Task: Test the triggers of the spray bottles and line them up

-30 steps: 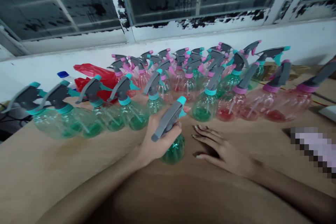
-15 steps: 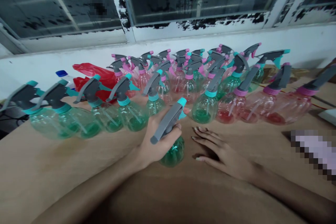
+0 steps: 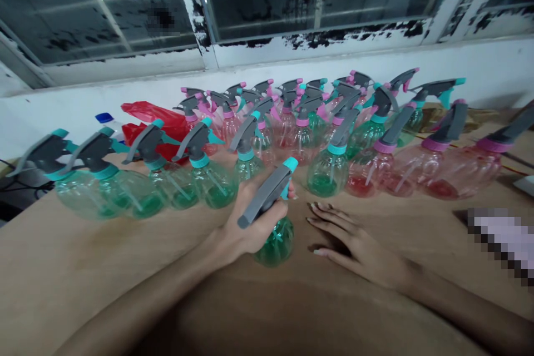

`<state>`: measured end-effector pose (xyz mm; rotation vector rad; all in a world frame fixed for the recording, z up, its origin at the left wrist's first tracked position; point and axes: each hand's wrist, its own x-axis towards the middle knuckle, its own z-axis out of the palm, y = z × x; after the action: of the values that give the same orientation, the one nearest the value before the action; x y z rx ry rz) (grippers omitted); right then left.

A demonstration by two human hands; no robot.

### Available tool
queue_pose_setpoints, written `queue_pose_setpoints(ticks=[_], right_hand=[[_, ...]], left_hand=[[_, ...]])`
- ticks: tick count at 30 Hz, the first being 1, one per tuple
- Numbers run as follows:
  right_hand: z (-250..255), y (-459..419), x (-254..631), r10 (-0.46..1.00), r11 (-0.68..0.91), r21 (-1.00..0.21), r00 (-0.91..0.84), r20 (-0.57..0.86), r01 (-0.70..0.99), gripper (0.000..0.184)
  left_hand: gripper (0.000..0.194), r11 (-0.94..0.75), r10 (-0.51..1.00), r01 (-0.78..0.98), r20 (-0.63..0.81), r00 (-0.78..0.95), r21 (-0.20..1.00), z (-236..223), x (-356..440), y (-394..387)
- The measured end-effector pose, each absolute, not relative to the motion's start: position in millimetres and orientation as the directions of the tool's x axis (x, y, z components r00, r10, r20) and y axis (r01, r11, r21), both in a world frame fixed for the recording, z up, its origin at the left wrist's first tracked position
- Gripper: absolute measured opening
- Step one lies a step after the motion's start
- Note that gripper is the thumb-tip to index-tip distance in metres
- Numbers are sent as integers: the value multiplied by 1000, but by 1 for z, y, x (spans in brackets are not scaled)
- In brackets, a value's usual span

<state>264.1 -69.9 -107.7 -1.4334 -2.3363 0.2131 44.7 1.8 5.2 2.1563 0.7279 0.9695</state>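
Note:
My left hand [image 3: 246,222] is wrapped round the neck of a green spray bottle [image 3: 275,242] with a grey and teal trigger head [image 3: 267,192]; the bottle stands on the brown table [image 3: 104,267] in front of me. My right hand [image 3: 354,245] lies flat on the table just right of that bottle, fingers stretched out and holding nothing.
Behind my hands stand several green spray bottles [image 3: 208,178] in a row to the left and several pink ones [image 3: 434,169] to the right, with more clustered at the back. A red plastic bag [image 3: 146,117] lies by the white wall. Windows run above.
Almost nothing has moved: my left hand keeps its hold on the green bottle and my right hand stays flat. The view has shifted slightly.

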Motion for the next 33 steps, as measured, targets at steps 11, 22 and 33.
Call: queue_pose_setpoints(ticks=[11,22,33], right_hand=[[-108,-70,265,875,478,-352,-401,271,805,53],[-110,-68,267,875,481,-330,-419,243,812,53],[-108,-70,265,875,477,-356,-397,277,804,53]], left_hand=[[10,-579,782,319,400,478,750,1,48,0],[17,-592,776,323,414,476,738,6,50,-1],[13,-582,775,312,397,491,751,4,48,-1]])
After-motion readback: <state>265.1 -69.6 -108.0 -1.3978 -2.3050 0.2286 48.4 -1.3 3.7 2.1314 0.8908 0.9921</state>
